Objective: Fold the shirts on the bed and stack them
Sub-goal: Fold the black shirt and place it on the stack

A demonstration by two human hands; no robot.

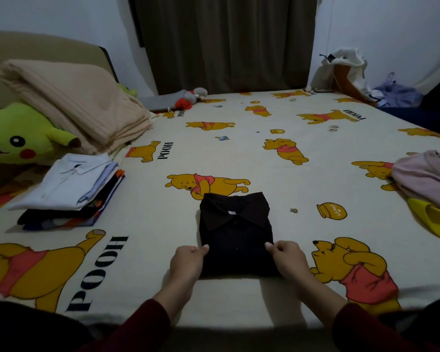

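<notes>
Two dark red sleeves reach in from the near edge of the bed, and at their ends both hands meet the folded black shirt. That shirt is the landmark: it lies collar up and away from the person, on the cartoon-bear sheet near the bed's front edge, folded into a compact rectangle. At its near-left edge the left hand grips the fabric, thumb on top and fingers tucked under the side. At its near-right edge the right hand does the same, thumb pressed on the cloth, fingers curled round the fold.

Left of the black shirt, well apart from it, sits the stack of folded shirts, a white collared one on top and darker pieces beneath. Beyond that stack, further left of the black shirt, a green plush toy leans beside a folded beige blanket. Right of the black shirt, at the bed's far side edge, lies a loose heap with a pale pink garment over a yellow garment. Far beyond the black shirt, a small red and grey plush rests below the dark curtain, and a white bag stands at the far right corner
</notes>
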